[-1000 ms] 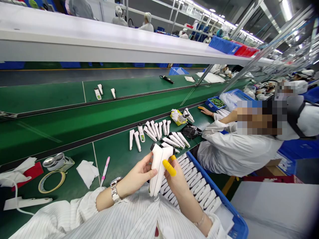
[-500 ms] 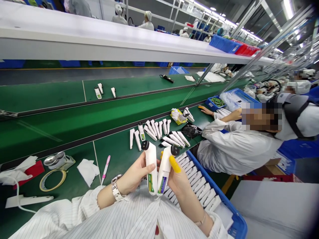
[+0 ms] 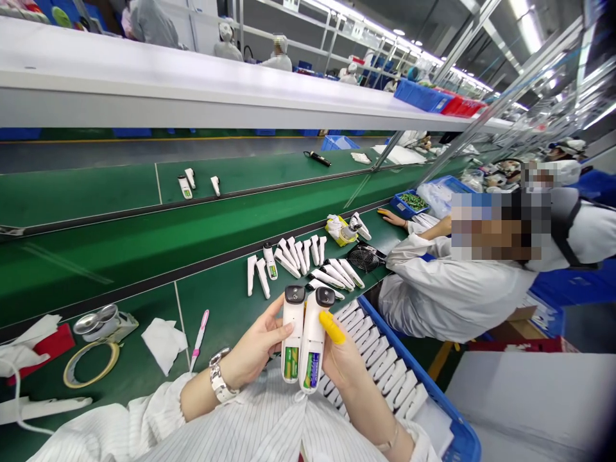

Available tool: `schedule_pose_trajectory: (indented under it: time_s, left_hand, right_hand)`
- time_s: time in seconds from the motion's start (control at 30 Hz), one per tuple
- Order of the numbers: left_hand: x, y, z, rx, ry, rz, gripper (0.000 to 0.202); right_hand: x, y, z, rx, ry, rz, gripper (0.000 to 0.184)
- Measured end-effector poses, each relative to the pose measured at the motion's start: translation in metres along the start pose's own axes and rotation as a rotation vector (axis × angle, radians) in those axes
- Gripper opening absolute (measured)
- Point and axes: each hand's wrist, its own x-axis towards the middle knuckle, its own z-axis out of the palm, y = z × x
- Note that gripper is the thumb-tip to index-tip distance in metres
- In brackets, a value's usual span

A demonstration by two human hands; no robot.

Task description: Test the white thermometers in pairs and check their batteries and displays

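Side by side in front of my chest are two white infrared thermometers with black heads and uncovered battery bays. My left hand point(image 3: 264, 333) grips the left thermometer point(image 3: 293, 327), in whose bay green batteries show. The right thermometer point(image 3: 312, 340) is in my right hand point(image 3: 339, 353), which wears a yellow finger cover on the thumb; one green and one purple battery show in its bay. Their lower ends are close together, and the fingers behind them are mostly hidden. Beyond my hands, several white thermometers point(image 3: 287, 256) lie on the green bench point(image 3: 226, 269).
A blue crate point(image 3: 433, 378) with rows of white parts stands at my right. Left on the bench lie a tape roll point(image 3: 91, 364), a white cloth point(image 3: 164, 345) and a pink-and-white brush-like stick point(image 3: 199, 340). A co-worker point(image 3: 443, 282) leans in at the right, beside a small black fan point(image 3: 364, 256).
Both thermometers have turned so that their heads and battery bays face me more squarely, and they sit closer together and slightly lower. My view has shifted slightly.
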Motion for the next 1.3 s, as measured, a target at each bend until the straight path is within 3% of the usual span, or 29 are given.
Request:
schedule_pose_trajectory:
  time_s: [0.3, 0.7, 0.9, 1.3]
  left_hand:
    - [0.0, 0.006, 0.0, 0.001, -0.064, -0.026, 0.071]
    - [0.003, 0.005, 0.001, -0.053, -0.044, -0.053, 0.067]
    - [0.003, 0.005, 0.002, -0.068, 0.019, -0.088, 0.058]
    - [-0.002, 0.008, 0.001, 0.074, -0.121, 0.017, 0.064]
  right_hand:
    - [-0.003, -0.005, -0.003, 0.011, -0.105, 0.001, 0.023]
    - [-0.005, -0.006, 0.0, 0.019, -0.031, 0.007, 0.026]
    - [0.001, -0.004, -0.006, 0.051, 0.002, 0.011, 0.027]
    - [-0.015, -0.008, -0.001, -0.079, -0.043, -0.115, 0.034]
